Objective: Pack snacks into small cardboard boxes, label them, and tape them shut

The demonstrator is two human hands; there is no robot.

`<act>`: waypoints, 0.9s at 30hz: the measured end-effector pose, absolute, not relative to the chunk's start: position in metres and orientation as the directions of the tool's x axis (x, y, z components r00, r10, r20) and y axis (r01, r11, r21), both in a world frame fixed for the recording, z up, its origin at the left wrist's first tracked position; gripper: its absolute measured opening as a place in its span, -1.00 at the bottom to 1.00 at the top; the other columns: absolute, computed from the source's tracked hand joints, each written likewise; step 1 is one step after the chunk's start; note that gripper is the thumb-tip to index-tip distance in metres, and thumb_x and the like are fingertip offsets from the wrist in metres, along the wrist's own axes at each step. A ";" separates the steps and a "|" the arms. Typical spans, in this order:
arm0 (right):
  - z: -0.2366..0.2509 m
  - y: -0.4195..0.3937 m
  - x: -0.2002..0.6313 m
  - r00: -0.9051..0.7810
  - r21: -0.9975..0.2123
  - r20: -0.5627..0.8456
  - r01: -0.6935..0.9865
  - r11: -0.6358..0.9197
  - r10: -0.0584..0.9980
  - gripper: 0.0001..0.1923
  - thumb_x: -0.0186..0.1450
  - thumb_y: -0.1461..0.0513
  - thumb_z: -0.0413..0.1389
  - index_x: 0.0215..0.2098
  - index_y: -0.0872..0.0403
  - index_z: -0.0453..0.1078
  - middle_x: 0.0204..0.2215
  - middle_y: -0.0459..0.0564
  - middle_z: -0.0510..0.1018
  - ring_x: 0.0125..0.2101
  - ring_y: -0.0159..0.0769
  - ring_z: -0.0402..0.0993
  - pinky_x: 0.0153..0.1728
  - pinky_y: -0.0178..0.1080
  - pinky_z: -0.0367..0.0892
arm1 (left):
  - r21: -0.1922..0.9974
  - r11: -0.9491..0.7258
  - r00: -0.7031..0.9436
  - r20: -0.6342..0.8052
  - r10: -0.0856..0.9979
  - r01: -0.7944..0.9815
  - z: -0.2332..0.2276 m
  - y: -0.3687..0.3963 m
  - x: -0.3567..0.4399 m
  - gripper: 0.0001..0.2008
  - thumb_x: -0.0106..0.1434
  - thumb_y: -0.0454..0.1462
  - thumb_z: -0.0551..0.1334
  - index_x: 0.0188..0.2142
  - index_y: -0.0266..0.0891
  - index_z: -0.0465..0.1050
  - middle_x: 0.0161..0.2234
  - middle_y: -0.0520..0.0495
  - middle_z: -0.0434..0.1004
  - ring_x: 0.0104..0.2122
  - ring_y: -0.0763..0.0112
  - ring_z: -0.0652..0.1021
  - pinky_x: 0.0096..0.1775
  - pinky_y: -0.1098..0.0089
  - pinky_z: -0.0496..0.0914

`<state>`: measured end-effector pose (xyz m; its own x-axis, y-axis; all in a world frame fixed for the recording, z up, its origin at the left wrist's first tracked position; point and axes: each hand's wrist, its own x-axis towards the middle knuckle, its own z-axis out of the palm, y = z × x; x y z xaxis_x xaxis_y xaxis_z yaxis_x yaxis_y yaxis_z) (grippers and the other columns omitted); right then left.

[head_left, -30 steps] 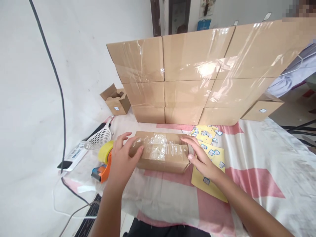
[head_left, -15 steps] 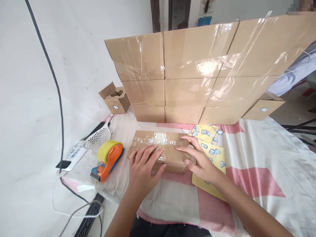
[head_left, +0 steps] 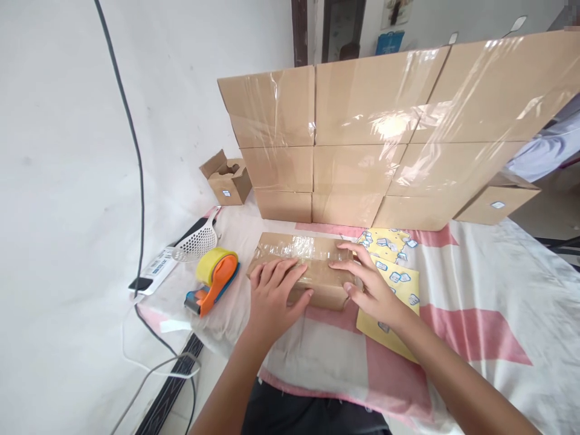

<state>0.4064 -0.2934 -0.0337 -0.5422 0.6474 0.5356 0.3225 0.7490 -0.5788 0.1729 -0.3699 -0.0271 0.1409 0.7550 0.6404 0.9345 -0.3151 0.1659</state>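
Compared with the earlier frames, the whole view was shifted rightward; the left hand point(head_left: 274, 296) was kept flat on the taped box point(head_left: 301, 269), fingers spread, nothing gripped. Behind, a wall of stacked cartons point(head_left: 385, 139) was seen on the checked cloth point(head_left: 475, 314). The taped box lay with its long axis left to right, directly under both hands, the left one nearer its middle. The right hand point(head_left: 371, 290) was pressed open on its right end, partly over the yellow sticker sheet point(head_left: 399, 284). The tape dispenser point(head_left: 215, 281) lay just left. The box's near face was hidden by hands.
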 end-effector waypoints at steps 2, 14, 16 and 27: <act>-0.035 -0.293 0.406 -0.542 -0.582 0.535 0.319 0.748 0.648 -0.68 0.33 0.29 0.06 0.02 -0.06 0.44 0.24 0.12 0.21 0.29 0.04 0.16 0.23 0.12 0.23 | 0.173 -0.313 0.135 0.640 0.756 0.934 -0.027 -0.370 0.173 -0.68 0.33 -0.14 0.26 0.05 -0.08 0.51 0.06 -0.09 0.60 0.04 0.14 0.52 0.09 0.08 0.18; -0.032 -0.299 0.405 -0.539 -0.647 0.512 0.269 0.714 0.668 -0.72 0.40 0.18 0.05 0.04 -0.08 0.47 0.32 0.09 0.18 0.37 0.01 0.05 0.29 0.10 0.17 | 0.159 -0.300 0.132 0.643 0.754 0.941 -0.030 -0.373 0.172 -0.66 0.33 -0.14 0.27 0.08 -0.08 0.49 0.06 -0.10 0.59 0.03 0.13 0.52 0.09 0.07 0.19; -0.030 -0.294 0.412 -0.516 -0.685 0.501 0.255 0.683 0.695 -0.65 0.43 0.09 0.01 0.14 -0.13 0.41 0.37 0.04 0.12 0.39 -0.01 0.01 0.31 0.10 0.15 | 0.139 -0.296 0.142 0.642 0.753 0.945 -0.032 -0.373 0.172 -0.65 0.33 -0.14 0.26 0.09 -0.08 0.49 0.08 -0.11 0.58 0.03 0.12 0.52 0.09 0.07 0.19; -0.044 -0.211 0.524 -0.132 -0.726 0.124 0.664 0.180 0.984 -0.75 0.27 0.10 0.09 -0.38 0.09 0.50 -0.32 0.07 0.60 -0.33 -0.19 0.51 -0.25 -0.14 0.44 | 0.050 -0.282 0.165 0.708 0.686 0.958 -0.040 -0.366 0.172 -0.60 0.30 -0.15 0.28 0.12 -0.08 0.47 0.10 -0.16 0.57 -0.01 0.08 0.51 0.09 0.07 0.19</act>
<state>0.5235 -0.2106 -0.0442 -0.1317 0.9835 0.1239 0.6638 0.1803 -0.7258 0.1722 -0.3661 -0.0397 0.1655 0.6862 0.7084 0.9581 -0.2822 0.0495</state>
